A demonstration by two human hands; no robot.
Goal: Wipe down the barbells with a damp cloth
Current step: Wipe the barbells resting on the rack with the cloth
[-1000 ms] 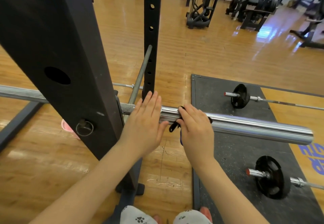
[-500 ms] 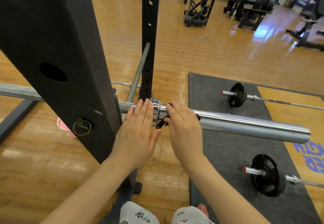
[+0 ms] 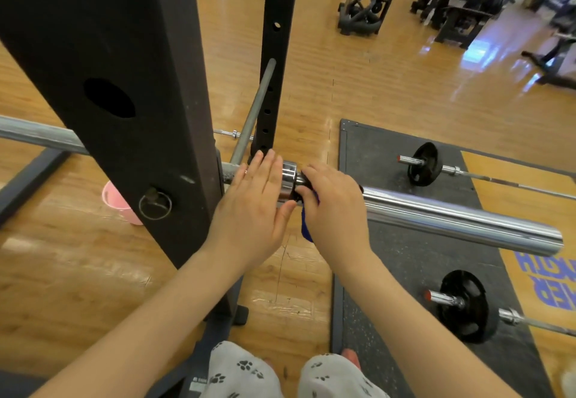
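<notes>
Gym floor; right hand (image 3: 335, 207) grips cloth (image 3: 307, 231) on barbell (image 3: 452, 217).

Large blue block letters are printed on the yellow-orange floor panel (image 3: 542, 279) at the near right, beside the black rubber mat (image 3: 402, 260). They appear upside down from this viewpoint and are cut off by the picture's right edge. Two rows show: the farther row reads partly as "GTH", and the nearer row partly as "ER". The full words cannot be made out. A small white label sits on the rack's base (image 3: 199, 380) at the bottom edge, too small to read.
</notes>
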